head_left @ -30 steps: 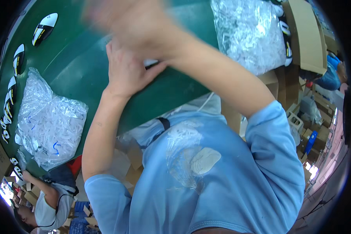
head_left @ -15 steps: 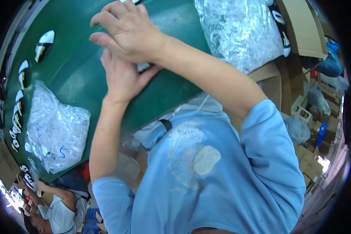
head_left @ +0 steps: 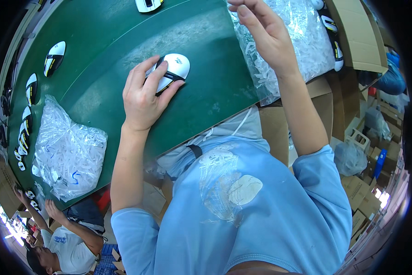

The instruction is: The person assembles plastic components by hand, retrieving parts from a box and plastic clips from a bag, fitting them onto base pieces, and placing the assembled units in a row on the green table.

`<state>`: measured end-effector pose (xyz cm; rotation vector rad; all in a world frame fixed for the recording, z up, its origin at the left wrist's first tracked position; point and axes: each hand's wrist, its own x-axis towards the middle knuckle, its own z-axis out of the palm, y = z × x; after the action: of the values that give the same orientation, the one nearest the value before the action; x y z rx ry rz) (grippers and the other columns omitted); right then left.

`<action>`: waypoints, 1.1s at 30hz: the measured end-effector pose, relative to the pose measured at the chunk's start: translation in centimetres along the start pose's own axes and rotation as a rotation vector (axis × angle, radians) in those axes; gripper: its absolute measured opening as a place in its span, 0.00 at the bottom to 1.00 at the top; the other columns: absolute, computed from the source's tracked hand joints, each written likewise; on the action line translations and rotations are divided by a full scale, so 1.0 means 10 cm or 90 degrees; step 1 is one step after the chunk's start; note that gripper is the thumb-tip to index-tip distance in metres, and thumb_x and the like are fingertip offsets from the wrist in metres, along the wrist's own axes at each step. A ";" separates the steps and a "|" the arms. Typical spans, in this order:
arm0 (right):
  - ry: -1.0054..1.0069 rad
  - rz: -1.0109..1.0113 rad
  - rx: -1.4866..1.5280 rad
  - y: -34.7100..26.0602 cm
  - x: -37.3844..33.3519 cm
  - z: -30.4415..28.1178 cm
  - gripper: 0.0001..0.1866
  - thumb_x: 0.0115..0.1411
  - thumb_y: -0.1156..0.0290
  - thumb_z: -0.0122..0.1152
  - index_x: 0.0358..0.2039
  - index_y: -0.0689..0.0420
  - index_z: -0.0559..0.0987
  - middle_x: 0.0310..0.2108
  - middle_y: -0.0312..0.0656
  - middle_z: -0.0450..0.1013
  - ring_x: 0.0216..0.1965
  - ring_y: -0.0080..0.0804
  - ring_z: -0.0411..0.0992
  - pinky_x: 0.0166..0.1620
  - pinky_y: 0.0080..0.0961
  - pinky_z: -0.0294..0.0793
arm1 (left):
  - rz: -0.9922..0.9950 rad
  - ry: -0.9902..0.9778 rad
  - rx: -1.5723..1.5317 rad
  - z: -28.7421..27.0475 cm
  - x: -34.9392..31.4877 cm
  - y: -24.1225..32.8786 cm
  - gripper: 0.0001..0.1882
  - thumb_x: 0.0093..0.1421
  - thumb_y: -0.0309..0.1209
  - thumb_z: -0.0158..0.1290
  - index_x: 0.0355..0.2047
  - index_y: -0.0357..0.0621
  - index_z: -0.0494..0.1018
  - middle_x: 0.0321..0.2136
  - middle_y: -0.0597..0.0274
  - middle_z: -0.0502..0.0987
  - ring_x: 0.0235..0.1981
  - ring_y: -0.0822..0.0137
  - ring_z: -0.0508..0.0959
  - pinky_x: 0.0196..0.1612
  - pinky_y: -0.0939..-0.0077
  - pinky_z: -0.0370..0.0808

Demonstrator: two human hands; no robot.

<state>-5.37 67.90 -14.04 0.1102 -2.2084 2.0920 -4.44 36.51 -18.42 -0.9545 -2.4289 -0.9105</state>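
Flat-palmed, left hand point(head_left: 143, 95) covers mouse point(head_left: 171, 69); right hand point(head_left: 263, 32) lifted.

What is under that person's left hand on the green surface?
A white and black computer mouse lies under the left hand, on the green belt. Its near end is covered by the fingers.

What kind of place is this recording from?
Likely a factory assembly line: a green belt carries a row of computer mice, with bags of plastic parts and cardboard boxes around.
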 end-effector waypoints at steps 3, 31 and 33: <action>0.058 0.034 0.015 -0.04 -0.07 0.12 0.14 0.80 0.68 0.56 0.59 0.59 0.78 0.45 0.29 0.75 0.45 0.15 0.70 0.51 0.16 0.70 | 0.002 0.003 0.008 -0.01 -0.02 -0.02 0.27 0.50 0.37 0.79 0.48 0.43 0.85 0.52 0.50 0.84 0.46 0.51 0.85 0.46 0.60 0.84; -0.259 -0.247 -0.506 0.02 0.22 1.84 0.39 0.67 0.26 0.48 0.26 0.48 0.89 0.28 0.35 0.82 0.37 0.42 0.80 0.44 0.42 0.74 | -0.083 -0.180 -0.138 0.06 -0.47 -0.32 0.32 0.63 0.33 0.70 0.66 0.48 0.72 0.61 0.58 0.76 0.62 0.57 0.76 0.63 0.54 0.74; -0.284 -0.247 -0.507 -0.07 0.22 1.82 0.38 0.64 0.25 0.51 0.26 0.47 0.90 0.27 0.36 0.82 0.36 0.41 0.80 0.42 0.41 0.72 | -0.170 -0.235 -0.205 -0.02 -0.50 -0.29 0.31 0.65 0.30 0.68 0.67 0.49 0.72 0.61 0.59 0.76 0.63 0.59 0.75 0.64 0.57 0.73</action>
<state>-7.90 49.69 -14.03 0.9096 -2.7869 0.9557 -3.01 32.38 -22.24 -0.9935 -2.8274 -1.3554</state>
